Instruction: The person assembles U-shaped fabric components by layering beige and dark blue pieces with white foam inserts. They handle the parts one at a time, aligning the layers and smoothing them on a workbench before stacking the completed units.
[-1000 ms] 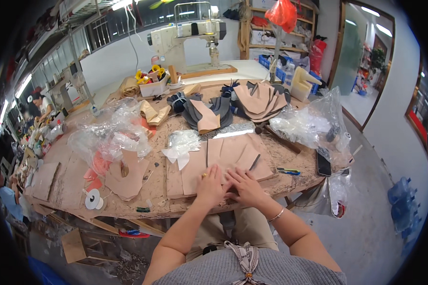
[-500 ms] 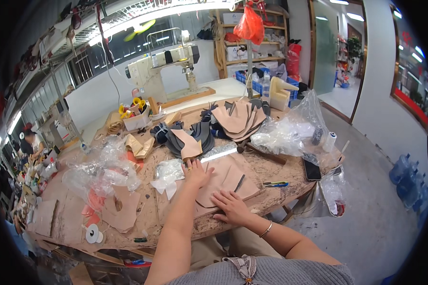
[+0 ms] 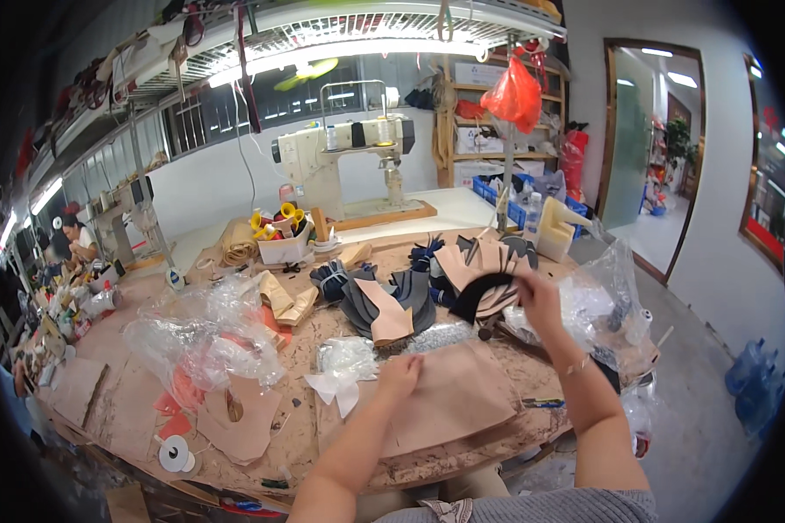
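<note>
My left hand (image 3: pixel 400 375) is closed at the left part of the far edge of a large tan sheet (image 3: pixel 458 405), which looks like leather or lining material. That sheet lies on the worn bench in front of me. Raised at the right, my right hand (image 3: pixel 541 305) grips a black curved piece (image 3: pixel 478 295) by its right end. Behind this piece, fanned tan cut pieces (image 3: pixel 462 264) are partly hidden. Grey curved pieces (image 3: pixel 366 312) lie farther left, with a tan cut piece (image 3: pixel 382 314) on top.
Crumpled clear plastic (image 3: pixel 209 327) covers the left of the bench, and more plastic bags (image 3: pixel 606 288) lie right. A sewing machine (image 3: pixel 344 161) stands at the back beside a white box of yellow spools (image 3: pixel 283 248). A utility knife (image 3: pixel 542 403) lies near the right edge.
My right hand has lifted off the tan sheet and moved up and right, now holding the black curved piece. The left hand's flat fingers have curled. The view has shifted.
</note>
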`<state>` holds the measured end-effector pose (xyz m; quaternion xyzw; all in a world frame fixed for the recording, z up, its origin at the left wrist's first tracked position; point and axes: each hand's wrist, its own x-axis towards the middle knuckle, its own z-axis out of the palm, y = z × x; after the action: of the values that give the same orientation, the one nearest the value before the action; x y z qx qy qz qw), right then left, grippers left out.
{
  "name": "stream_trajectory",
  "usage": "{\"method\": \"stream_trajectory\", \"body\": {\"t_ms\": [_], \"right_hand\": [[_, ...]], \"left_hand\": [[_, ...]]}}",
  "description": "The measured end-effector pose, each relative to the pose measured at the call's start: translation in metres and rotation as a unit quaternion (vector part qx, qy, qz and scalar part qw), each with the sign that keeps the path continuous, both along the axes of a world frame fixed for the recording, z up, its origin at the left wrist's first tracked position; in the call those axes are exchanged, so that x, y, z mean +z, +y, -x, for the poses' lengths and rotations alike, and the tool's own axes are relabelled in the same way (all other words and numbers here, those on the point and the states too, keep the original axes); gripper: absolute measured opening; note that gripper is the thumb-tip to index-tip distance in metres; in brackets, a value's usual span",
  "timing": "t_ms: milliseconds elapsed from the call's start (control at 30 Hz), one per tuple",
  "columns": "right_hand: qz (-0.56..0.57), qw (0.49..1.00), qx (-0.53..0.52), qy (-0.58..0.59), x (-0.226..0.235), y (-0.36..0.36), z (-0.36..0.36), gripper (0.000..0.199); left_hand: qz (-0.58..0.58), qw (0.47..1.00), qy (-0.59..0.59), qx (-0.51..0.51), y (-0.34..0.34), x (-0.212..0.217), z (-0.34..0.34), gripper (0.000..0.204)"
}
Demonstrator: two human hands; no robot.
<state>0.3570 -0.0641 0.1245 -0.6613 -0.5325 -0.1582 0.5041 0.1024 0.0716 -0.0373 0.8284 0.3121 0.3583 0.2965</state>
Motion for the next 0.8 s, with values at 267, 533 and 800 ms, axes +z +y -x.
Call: {"method": "stream_trajectory", "body": {"t_ms": [267, 533, 800], "right_hand": [[0.066, 0.982, -0.078, -0.159, -0.055, 0.134, -0.113, 0.018], [0.247, 0.947, 0.203, -0.042, -0.118, 0.192, 0.040, 0.082], [0.288, 0.953, 0.069, 0.064, -0.128, 0.229, 0.089, 0.076]], "left_hand": [[-0.119, 0.992, 0.010, -0.032, -0.004, 0.005, -0.003, 0.021], [-0.114, 0.993, -0.008, -0.026, 0.001, -0.008, 0.000, 0.021], [-0.104, 0.994, 0.014, -0.020, 0.002, -0.004, 0.000, 0.022]]}}
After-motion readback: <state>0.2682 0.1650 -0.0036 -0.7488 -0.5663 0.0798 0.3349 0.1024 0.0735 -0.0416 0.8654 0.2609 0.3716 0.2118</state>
